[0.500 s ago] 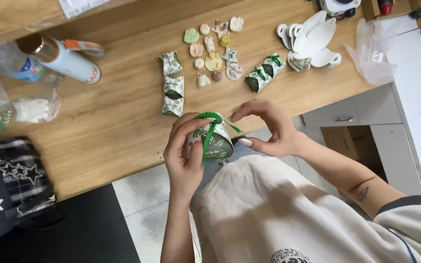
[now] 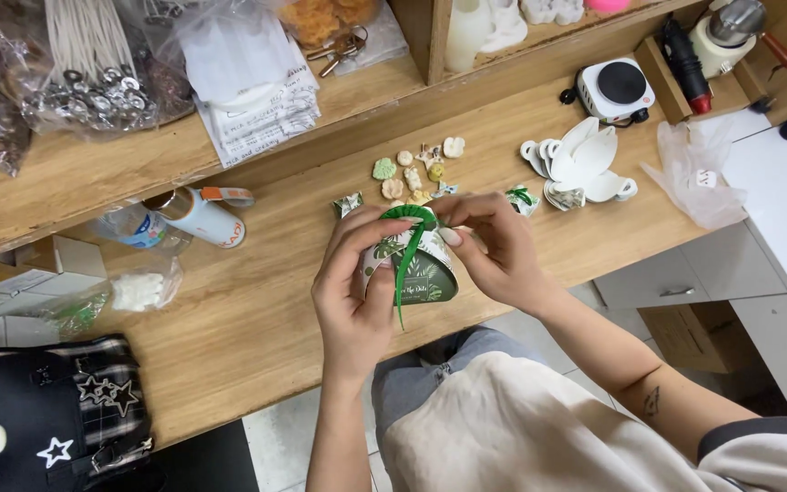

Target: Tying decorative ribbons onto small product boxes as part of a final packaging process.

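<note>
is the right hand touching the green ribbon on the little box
Touching. The head view shows the right hand pinching the green ribbon at the top of the box.

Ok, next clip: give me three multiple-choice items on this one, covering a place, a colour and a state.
1. Where is the hot plate?
A. on the floor
B. at the back of the bench, right
C. on the black bag

2. What colour is the ribbon on the box?
A. red
B. blue
C. green

3. How is the box held?
A. by both hands, above the bench edge
B. lying untouched
C. by one hand only

Key: 1 B, it sits near the shelf, beyond the white dishes. 2 C, a green loop and tail show over the leaf print. 3 A, the left hand cups the box while the right hand pinches the ribbon at its top.
</note>
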